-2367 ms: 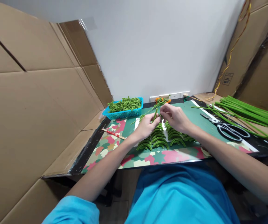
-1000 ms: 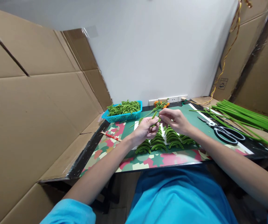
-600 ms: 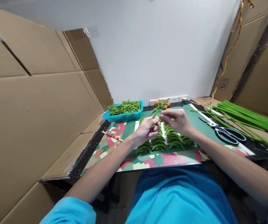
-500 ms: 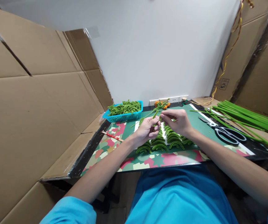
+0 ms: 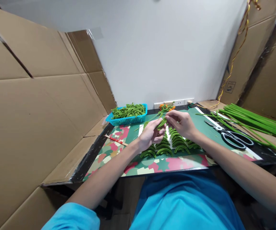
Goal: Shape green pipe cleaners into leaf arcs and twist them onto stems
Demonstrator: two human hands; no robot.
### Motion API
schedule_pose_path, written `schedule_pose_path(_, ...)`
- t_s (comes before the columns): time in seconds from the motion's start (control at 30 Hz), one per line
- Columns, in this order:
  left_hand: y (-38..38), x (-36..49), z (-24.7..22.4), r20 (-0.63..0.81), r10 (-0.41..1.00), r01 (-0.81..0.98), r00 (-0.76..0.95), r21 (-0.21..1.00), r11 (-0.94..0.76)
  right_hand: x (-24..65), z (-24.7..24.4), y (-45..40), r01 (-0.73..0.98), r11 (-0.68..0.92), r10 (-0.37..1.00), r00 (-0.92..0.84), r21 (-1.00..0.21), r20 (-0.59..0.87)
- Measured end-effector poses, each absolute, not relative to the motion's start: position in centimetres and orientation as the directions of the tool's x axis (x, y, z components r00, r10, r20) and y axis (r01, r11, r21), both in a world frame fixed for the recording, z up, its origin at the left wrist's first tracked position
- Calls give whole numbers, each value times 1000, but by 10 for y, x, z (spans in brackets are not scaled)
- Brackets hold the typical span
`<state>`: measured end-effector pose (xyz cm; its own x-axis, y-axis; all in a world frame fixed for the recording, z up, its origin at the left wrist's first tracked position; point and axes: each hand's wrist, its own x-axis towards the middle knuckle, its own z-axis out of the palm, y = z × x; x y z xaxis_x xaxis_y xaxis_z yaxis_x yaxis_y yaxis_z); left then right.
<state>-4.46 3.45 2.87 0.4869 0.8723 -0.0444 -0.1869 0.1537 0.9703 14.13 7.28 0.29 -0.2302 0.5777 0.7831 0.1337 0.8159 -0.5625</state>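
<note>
Over the middle of the table, my left hand is closed around a green fuzzy pipe-cleaner piece shaped like a leaf. My right hand meets it from the right, thumb and forefinger pinched at the edge of that same piece. Whether the right fingertips grip a separate strand is too small to make out. Beneath both hands, several rows of curved green pipe-cleaner pieces lie on white strips, partly covered by the hands. Just beyond the fingers rests a bunch of orange pipe-cleaner flowers with green stems.
A blue basket heaped with bent green pieces stands back left. To the right lie black-handled scissors and a bundle of long green pipe cleaners. A red-and-tan stick lies at left. Cardboard walls flank the table.
The green piece in my left hand has turned, showing its broader leaf shape. My right hand has shifted slightly up and left, still pinching beside it.
</note>
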Motion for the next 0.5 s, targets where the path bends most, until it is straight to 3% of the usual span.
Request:
schedule_pose_path(0.13,35,-45,29,-49,885,-157,463,978,137,144,3,73,167,818,575,-228,-551,786)
schedule_pose_path(0.4,37,-48,28,-76,864,-147,497,974,170,155,2,78,284,933,323,-384,-222,865)
schedule_pose_path(0.5,37,-49,28,-79,844,-149,531,971,185,156,5,77,261,941,312,-431,-215,847)
